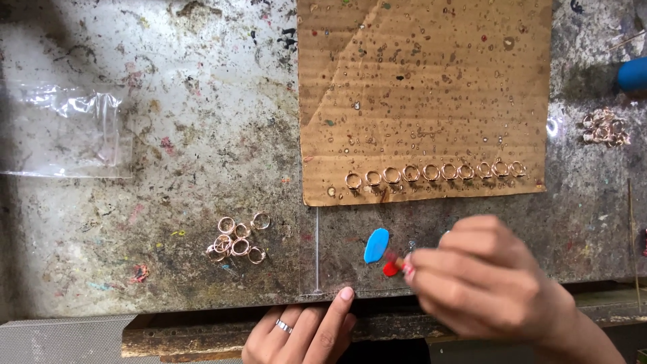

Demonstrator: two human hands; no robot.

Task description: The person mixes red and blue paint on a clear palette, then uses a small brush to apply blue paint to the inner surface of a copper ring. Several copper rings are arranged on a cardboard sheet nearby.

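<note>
**Rings, paint and a stained bench**

Cardboard sheet (424, 94) carries a row of rings (435, 172) along its lower edge. Lower left lies a loose ring pile (237, 239). Below it, the right hand (485, 280) pinches a thin stick (397, 261), tip pointing left into red paint (390, 269) beside the blue blob (376, 245). The left hand (303, 334) rests loosely curled, empty, on the bench edge.
</note>
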